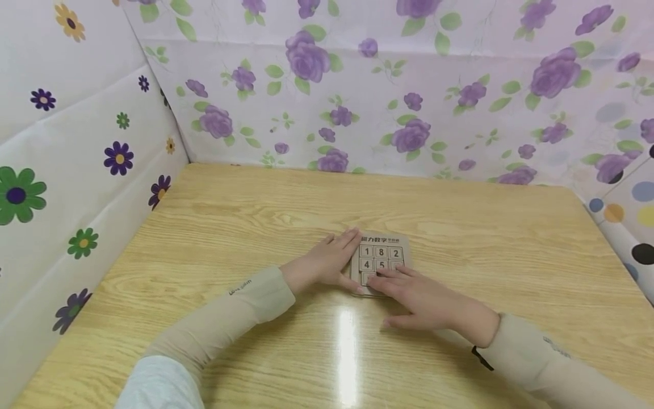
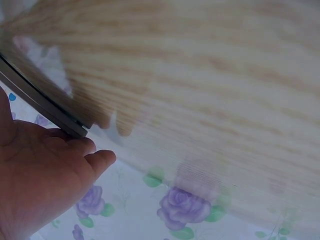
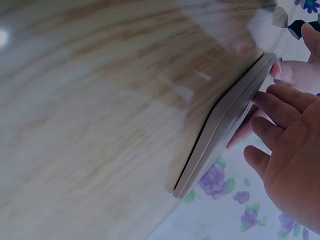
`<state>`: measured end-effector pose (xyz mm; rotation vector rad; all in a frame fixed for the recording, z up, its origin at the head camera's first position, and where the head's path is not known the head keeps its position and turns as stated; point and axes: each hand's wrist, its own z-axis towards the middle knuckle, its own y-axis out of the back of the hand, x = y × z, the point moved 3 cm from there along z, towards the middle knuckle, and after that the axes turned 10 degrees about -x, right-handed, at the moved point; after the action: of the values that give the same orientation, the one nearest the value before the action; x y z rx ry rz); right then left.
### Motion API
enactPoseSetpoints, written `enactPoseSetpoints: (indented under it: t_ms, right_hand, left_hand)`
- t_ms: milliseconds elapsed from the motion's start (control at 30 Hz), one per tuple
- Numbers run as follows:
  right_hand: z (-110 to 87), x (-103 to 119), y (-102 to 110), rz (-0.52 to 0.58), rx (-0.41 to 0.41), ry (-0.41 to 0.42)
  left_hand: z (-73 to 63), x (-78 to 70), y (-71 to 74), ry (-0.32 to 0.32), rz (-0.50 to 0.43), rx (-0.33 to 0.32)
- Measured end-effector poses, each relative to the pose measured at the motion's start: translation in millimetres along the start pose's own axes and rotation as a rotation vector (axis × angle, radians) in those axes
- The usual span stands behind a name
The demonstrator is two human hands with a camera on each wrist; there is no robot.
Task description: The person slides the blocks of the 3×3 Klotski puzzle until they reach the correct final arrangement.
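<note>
A square sliding number puzzle (image 1: 380, 245) lies flat on the table, its tiles showing 1, 8, 2 in the far row and 4, 5 below. My left hand (image 1: 332, 258) holds its left side, fingers along the far left corner and thumb at the near left corner. From the right, my right hand (image 1: 419, 295) reaches over the near tiles, fingertips on them and thumb held apart, hiding part of the lower rows. In the left wrist view the puzzle's edge (image 2: 45, 102) meets my fingers. The right wrist view shows its side (image 3: 220, 125) beside my extended fingers.
The wooden table (image 1: 245, 199) has a glossy top with a bright light reflection in front of the puzzle. Flower-patterned cloth (image 1: 306, 85) walls stand at the back and left, and a dotted cloth (image 1: 613, 213) is on the right.
</note>
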<state>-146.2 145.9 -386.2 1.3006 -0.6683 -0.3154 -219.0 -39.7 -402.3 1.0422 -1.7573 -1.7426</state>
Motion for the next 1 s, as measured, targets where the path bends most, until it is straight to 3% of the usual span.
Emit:
enactPoseSetpoints:
  t_ms: [567, 833, 1000]
  right_hand:
    - [0.3, -1.0, -0.7, 0.015, 0.000, -0.011]
    - [-17.9, -16.9, 15.0, -0.007, -0.080, -0.063]
    - [-26.0, -20.8, 17.1, 0.001, -0.068, -0.083]
  left_hand:
    - [0.8, 2.1, -3.6, 0.010, -0.016, 0.003]
    - [0.1, 1.0, -1.2, -0.005, -0.019, 0.004]
    - [-0.3, 0.5, -0.6, -0.002, -0.016, 0.011]
